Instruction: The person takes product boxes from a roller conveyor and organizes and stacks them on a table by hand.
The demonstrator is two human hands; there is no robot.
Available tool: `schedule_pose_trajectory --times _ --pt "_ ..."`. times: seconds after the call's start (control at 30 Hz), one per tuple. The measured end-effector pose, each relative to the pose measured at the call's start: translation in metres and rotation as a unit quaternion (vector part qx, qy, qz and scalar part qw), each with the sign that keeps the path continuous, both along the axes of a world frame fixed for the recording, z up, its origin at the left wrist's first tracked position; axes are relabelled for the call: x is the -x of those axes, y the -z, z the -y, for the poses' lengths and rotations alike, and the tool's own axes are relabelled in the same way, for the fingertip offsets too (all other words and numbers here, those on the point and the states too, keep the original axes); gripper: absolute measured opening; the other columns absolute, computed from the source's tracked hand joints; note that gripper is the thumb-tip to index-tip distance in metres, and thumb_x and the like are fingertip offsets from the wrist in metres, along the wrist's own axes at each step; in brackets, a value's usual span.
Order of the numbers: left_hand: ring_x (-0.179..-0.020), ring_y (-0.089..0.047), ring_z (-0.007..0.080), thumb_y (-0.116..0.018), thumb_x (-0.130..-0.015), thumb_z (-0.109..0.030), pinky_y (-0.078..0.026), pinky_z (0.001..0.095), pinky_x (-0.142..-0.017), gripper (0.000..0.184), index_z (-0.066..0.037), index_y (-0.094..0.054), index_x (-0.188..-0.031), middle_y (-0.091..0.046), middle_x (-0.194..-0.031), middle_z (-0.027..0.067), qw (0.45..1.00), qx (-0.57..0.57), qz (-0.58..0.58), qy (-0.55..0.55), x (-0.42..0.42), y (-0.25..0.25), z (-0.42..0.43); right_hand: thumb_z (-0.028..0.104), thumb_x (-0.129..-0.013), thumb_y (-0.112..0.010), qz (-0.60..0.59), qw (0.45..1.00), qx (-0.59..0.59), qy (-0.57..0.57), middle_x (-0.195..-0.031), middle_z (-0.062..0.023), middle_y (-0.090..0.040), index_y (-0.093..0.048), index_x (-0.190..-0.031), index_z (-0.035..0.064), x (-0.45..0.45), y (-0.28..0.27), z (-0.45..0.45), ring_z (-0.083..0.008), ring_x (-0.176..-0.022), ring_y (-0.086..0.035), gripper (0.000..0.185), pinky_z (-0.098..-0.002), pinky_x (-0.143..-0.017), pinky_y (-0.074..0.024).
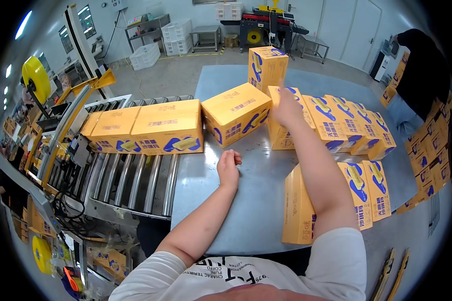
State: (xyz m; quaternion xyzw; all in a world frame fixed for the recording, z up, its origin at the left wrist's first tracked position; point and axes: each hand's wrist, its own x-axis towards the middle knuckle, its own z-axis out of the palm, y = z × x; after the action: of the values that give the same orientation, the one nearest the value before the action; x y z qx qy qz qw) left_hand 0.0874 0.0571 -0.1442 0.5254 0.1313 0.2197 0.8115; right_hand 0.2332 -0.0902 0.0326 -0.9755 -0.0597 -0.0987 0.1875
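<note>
My left hand is above the metal table, just below a yellow box that lies tilted at an angle; its fingers are curled and no object shows in them. My right hand, blurred, is over the left end of a row of upright yellow boxes, in front of the first box. One finger points up and away; whether the hand touches the box cannot be told. Behind it stands another upright box. Nearer me, more boxes stand partly behind my right forearm.
Yellow boxes lie in line on the roller conveyor at left, beside a machine with a yellow tape reel. A person in black is at the right by stacked boxes. White crates are at the back.
</note>
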Motion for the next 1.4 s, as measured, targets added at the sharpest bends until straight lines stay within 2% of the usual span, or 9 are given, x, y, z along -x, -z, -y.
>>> schedule_pose_trajectory --times 0.07,0.17,0.27,0.5,0.73,0.9,1.1,1.2,1.4 --pt "-0.075 -0.057 0.0138 -0.048 -0.107 -0.025 -0.049 0.0285 -0.074 0.031 -0.004 -0.062 -0.089 -0.060 -0.079 0.0040 1.000 0.000 -0.004 0.000 -0.001 0.001 0.000 0.030 -0.092 -0.065 0.144 0.962 -0.226 -0.043 -0.144 -0.0164 -0.060 -0.038 -0.157 0.0131 -0.008 -0.020 0.014 -0.0338 -0.136 -0.055 0.072 -0.0492 -0.112 -0.0437" --pt "-0.074 -0.057 0.0135 -0.050 -0.107 -0.025 -0.049 0.0290 -0.071 0.030 -0.003 -0.062 -0.088 -0.061 -0.080 0.0044 1.000 0.001 0.013 -0.001 0.001 0.005 0.000 0.029 -0.088 -0.076 0.314 0.913 -0.175 -0.192 -0.129 -0.0156 -0.070 -0.046 -0.152 0.0083 -0.011 -0.045 0.029 -0.0303 -0.123 -0.065 0.074 -0.0389 -0.103 -0.0502" --pt "-0.073 -0.057 0.0128 -0.052 -0.106 -0.023 -0.049 0.0282 -0.069 0.029 -0.002 -0.062 -0.088 -0.062 -0.080 0.0046 1.000 0.007 0.018 -0.011 0.000 -0.001 0.002 0.041 -0.077 -0.085 0.068 0.951 -0.166 -0.251 -0.141 -0.0190 -0.062 -0.054 -0.147 0.0092 -0.002 -0.038 0.024 -0.0351 -0.134 -0.057 0.083 -0.0429 -0.112 -0.0443" --pt "-0.070 -0.056 0.0114 -0.056 -0.104 -0.019 -0.048 0.0272 -0.067 0.025 -0.003 -0.064 -0.086 -0.063 -0.077 0.0032 1.000 -0.007 0.021 -0.009 -0.004 0.008 0.000 0.048 -0.069 -0.089 -0.055 0.933 0.092 -0.343 -0.165 -0.0195 -0.033 -0.040 -0.158 0.0265 0.001 0.011 -0.001 -0.0415 -0.153 -0.028 0.104 -0.0556 -0.120 -0.0337" --pt "-0.071 -0.056 0.0104 -0.058 -0.103 -0.016 -0.048 0.0264 -0.067 0.023 -0.003 -0.062 -0.084 -0.063 -0.079 0.0029 0.999 0.026 0.036 0.000 -0.007 0.012 0.004 0.045 -0.084 -0.079 -0.094 0.943 0.280 -0.154 -0.167 -0.0167 -0.027 -0.026 -0.160 0.0433 0.008 0.003 -0.076 -0.0513 -0.150 -0.026 0.093 -0.0763 -0.110 -0.0344" --pt "-0.069 -0.052 0.0081 -0.060 -0.103 -0.017 -0.042 0.0244 -0.064 0.025 -0.005 -0.060 -0.080 -0.059 -0.073 0.0003 0.998 0.041 0.035 -0.011 -0.008 0.009 0.005 0.040 -0.085 -0.074 -0.138 0.974 0.170 -0.064 -0.170 -0.0161 -0.019 -0.062 -0.138 0.0254 -0.018 -0.003 -0.067 -0.0518 -0.151 -0.026 0.056 -0.0765 -0.111 -0.0315" --pt "-0.069 -0.052 0.0085 -0.061 -0.102 -0.018 -0.043 0.0245 -0.064 0.024 -0.005 -0.061 -0.082 -0.059 -0.074 0.0005 0.995 0.087 0.055 -0.010 -0.007 0.008 0.006 0.039 -0.082 -0.076 -0.125 0.973 0.183 0.059 -0.170 -0.0171 -0.017 -0.045 -0.152 0.0157 -0.037 0.005 -0.054 -0.0487 -0.151 -0.027 0.080 -0.0729 -0.110 -0.0368" --pt "-0.068 -0.052 0.0086 -0.061 -0.102 -0.019 -0.042 0.0246 -0.064 0.025 -0.005 -0.061 -0.082 -0.059 -0.074 0.0004 0.998 0.065 0.022 -0.007 -0.006 0.006 0.002 0.039 -0.077 -0.080 -0.114 0.976 0.126 0.133 -0.166 -0.0208 -0.027 -0.035 -0.156 0.0055 -0.022 -0.015 -0.054 -0.0433 -0.137 -0.052 0.097 -0.0482 -0.110 -0.0477" --pt "-0.070 -0.054 0.0098 -0.059 -0.103 -0.015 -0.046 0.0251 -0.067 0.023 -0.003 -0.063 -0.083 -0.062 -0.077 0.0024 0.998 0.064 0.021 -0.002 -0.007 0.011 0.002 0.047 -0.072 -0.082 -0.124 0.990 0.021 0.064 -0.145 -0.0229 -0.058 -0.035 -0.158 0.0043 -0.071 -0.007 0.001 -0.0337 -0.129 -0.062 0.106 -0.0408 -0.105 -0.0512"
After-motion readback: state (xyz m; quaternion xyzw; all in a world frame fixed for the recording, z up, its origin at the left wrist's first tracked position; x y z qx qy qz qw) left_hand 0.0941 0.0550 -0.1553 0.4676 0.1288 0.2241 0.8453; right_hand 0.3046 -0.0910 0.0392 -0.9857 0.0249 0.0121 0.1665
